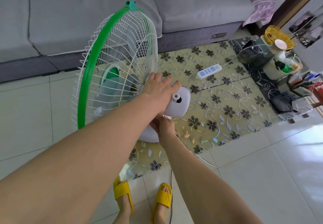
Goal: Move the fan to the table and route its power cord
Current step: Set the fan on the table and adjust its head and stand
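Observation:
A white fan with a green rim and wire cage stands at the left end of the low table, which has a flower-patterned top. My left hand rests over the top of the white motor housing, fingers spread against the back of the cage. My right hand grips the fan's neck just above its round white base. A thin white cord trails from the base over the table's near edge. A white power strip lies on the table behind the fan.
A grey sofa runs along the far side of the table. Baskets and bottles crowd the table's right end. A black cable runs on the tiled floor between my feet in yellow slippers.

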